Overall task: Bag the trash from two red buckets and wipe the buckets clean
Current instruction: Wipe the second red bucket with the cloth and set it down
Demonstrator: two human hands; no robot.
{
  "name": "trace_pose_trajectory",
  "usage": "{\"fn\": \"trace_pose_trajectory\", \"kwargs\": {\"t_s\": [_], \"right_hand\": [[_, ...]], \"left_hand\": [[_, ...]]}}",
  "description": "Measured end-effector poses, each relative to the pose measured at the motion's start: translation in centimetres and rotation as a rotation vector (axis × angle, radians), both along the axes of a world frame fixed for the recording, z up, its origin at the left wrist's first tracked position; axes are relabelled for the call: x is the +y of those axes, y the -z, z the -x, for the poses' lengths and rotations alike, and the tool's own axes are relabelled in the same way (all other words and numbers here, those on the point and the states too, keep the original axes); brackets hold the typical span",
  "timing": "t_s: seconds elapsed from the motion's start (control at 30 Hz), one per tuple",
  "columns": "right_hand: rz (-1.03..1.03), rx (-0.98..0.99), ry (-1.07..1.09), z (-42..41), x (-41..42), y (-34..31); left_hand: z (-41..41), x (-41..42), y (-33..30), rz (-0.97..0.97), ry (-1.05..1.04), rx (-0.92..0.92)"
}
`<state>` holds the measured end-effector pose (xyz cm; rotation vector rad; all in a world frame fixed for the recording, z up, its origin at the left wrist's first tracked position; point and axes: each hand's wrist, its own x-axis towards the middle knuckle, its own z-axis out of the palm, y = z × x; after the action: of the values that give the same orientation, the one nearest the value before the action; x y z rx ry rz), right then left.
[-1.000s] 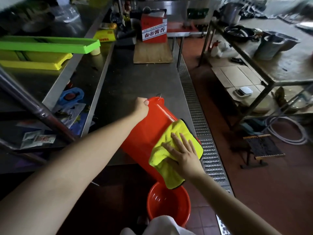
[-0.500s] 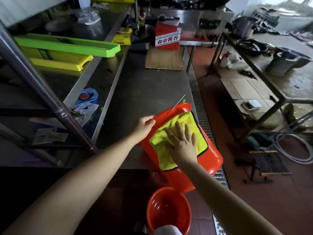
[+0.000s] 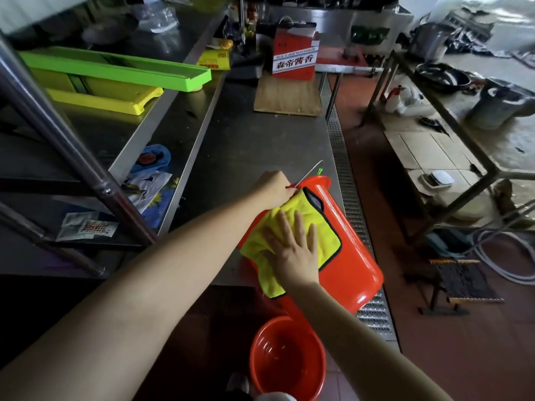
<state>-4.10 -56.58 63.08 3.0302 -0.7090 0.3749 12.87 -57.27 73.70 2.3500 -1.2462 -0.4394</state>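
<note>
Wooden board (image 3: 288, 98) beyond tipped bucket (image 3: 351, 256), second bucket (image 3: 285, 360) below

The right hand (image 3: 292, 250) is sliding the yellow cloth (image 3: 292, 227) up the side of the tilted red bucket (image 3: 350, 264), from its lower part toward the rim. The left hand (image 3: 273, 188) is moving along the rim and is now touching the top corner of the cloth

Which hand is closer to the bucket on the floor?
Right. The right hand presses the yellow cloth just above the floor bucket; the left hand grips the tilted bucket's rim, farther away.
</note>
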Motion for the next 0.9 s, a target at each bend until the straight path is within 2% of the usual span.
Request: {"fn": "trace_pose_trajectory", "kwargs": {"t_s": [0.2, 0.33, 0.47, 0.57, 0.63, 0.7, 0.8, 0.9], "right_hand": [[-0.104, -0.058, 0.073, -0.1, -1.6, -0.5], [-0.334, -0.130, 0.125, 0.8, -6.2, -1.5], [-0.624, -0.136, 0.040, -0.7, -12.0, -3.3], [-0.832, -0.062, 0.138, -1.6, -15.8, -4.8], [-0.874, -0.054, 0.204, -1.9, -16.3, -4.9], [-0.782, -0.089, 0.225, -1.5, -14.5, -4.4], [-0.463, -0.119, 0.201, -0.4, -7.9, -2.7], [-0.118, -0.015, 0.016, -0.6, -0.7, -0.8]], "left_hand": [[-0.6, 0.0, -1.0, -0.125, -0.042, 0.041], [-0.7, 0.1, -0.8, -0.156, -0.067, 0.072], [-0.6, 0.1, -1.0, -0.158, -0.054, 0.060], [-0.5, -0.2, -1.2, -0.165, -0.042, 0.066], [-0.5, -0.2, -1.3, -0.163, -0.061, 0.077], [-0.4, -0.4, -1.4, -0.174, -0.071, 0.074], [-0.6, -0.5, -1.9, -0.245, -0.063, 0.034], [-0.8, 0.1, -2.2, -0.307, -0.024, 0.009]]}}
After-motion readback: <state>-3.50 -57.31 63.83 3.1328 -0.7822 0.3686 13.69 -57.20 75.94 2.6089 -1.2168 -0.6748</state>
